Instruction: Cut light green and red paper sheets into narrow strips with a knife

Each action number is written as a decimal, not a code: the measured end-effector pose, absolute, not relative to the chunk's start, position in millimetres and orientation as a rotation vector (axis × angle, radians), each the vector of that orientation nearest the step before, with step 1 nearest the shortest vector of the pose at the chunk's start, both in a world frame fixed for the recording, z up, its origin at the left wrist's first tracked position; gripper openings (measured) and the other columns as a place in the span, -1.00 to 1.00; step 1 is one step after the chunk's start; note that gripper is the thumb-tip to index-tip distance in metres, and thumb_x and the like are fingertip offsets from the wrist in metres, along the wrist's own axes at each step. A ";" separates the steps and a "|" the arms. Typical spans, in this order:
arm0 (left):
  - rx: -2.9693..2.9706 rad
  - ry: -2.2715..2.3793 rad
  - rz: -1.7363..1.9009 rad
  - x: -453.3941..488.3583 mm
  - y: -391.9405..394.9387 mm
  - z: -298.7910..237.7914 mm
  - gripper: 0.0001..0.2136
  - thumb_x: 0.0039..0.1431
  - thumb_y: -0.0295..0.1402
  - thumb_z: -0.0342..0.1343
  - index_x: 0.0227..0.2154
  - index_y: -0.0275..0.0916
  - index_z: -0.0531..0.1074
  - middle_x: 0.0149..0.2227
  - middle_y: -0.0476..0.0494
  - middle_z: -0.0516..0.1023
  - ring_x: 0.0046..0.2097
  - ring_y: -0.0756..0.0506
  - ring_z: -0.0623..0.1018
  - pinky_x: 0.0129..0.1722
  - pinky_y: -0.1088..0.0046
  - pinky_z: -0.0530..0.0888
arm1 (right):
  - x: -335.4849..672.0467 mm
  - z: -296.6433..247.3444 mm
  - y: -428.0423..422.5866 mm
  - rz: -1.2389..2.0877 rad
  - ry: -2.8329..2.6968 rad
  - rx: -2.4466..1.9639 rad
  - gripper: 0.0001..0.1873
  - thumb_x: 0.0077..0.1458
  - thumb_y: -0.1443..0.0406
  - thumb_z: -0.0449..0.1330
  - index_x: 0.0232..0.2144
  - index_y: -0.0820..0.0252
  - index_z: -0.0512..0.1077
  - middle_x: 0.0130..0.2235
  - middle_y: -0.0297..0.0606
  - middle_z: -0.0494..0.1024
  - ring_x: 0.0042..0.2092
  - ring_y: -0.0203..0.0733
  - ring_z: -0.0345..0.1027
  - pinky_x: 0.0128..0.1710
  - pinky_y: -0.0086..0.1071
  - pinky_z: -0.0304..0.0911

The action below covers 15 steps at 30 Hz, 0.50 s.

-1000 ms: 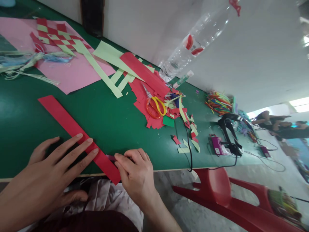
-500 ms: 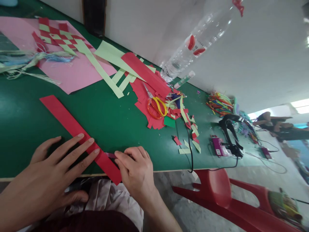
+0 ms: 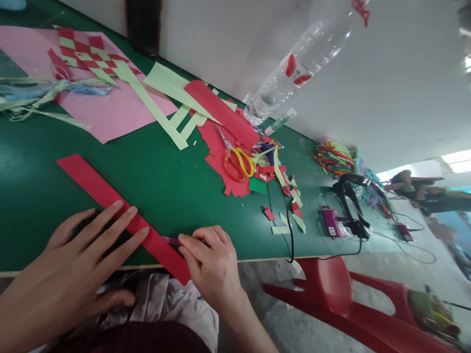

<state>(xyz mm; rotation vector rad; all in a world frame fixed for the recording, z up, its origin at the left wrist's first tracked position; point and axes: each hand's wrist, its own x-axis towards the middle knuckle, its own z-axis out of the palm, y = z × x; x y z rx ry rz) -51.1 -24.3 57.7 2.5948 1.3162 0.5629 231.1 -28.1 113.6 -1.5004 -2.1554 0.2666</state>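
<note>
A long red paper strip (image 3: pixel 91 185) lies slantwise at the front of the green table, its near end sticking out past the edge. My left hand (image 3: pixel 79 260) rests on it with fingers spread, the fingertips touching the strip. Beside the strip's near part, my right hand (image 3: pixel 213 262) is closed in a pinch on a thin purple piece (image 3: pixel 171 240). That piece reaches toward the strip's right edge; its exact kind is hidden by the fingers. Orange-and-yellow scissors (image 3: pixel 239 163) lie farther back on red paper scraps (image 3: pixel 216 164).
Pink paper (image 3: pixel 121 113) with a red and pale-green woven paper piece (image 3: pixel 99 61) lies at the back left. A clear bottle (image 3: pixel 294 66), a glue stick (image 3: pixel 280 122) and a black strap device (image 3: pixel 349 206) stand to the right. Red chairs (image 3: pixel 333 289) are beside the table.
The red strip has turned and slid slightly, its far end nearer me and its near end more to the right. My right hand has shifted slightly right with the purple piece.
</note>
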 end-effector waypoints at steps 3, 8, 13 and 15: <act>2.618 1.315 0.517 -50.2 -22.2 58.1 -0.11 0.10 0.44 0.11 0.36 0.00 0.38 0.54 -0.34 0.25 0.55 -0.48 0.20 0.53 -0.27 -0.01 | 229.9 113.0 -28.0 0.286 -2.154 -1.505 -0.83 0.42 0.33 0.28 -0.09 0.04 0.69 -0.27 -0.30 0.61 -0.22 -0.14 0.45 -0.19 -0.25 0.33; 2.637 1.308 0.564 -51.0 -22.3 55.2 -0.08 0.16 0.45 0.01 0.48 0.09 0.20 0.56 -0.28 0.21 0.55 -0.48 0.20 0.53 -0.32 -0.04 | 230.1 111.8 -27.1 0.258 -2.126 -1.491 -0.82 0.44 0.32 0.25 -0.10 0.05 0.69 -0.28 -0.30 0.60 -0.25 -0.16 0.44 -0.21 -0.26 0.32; 2.638 1.320 0.530 -53.3 -23.5 51.0 0.01 0.14 0.48 -0.03 0.55 0.16 -0.09 0.58 -0.23 0.16 0.56 -0.45 0.17 0.53 -0.31 -0.05 | 228.3 112.6 -26.6 0.267 -2.135 -1.486 -0.84 0.43 0.32 0.27 -0.11 0.05 0.69 -0.28 -0.30 0.61 -0.25 -0.15 0.45 -0.21 -0.27 0.32; 2.640 1.328 0.522 -53.4 -23.0 50.5 0.03 0.12 0.49 -0.02 0.55 0.16 -0.10 0.58 -0.23 0.16 0.56 -0.45 0.17 0.53 -0.31 -0.06 | 226.6 112.5 -26.6 0.278 -2.156 -1.497 -0.85 0.41 0.31 0.29 -0.10 0.03 0.69 -0.28 -0.30 0.61 -0.24 -0.15 0.46 -0.21 -0.27 0.33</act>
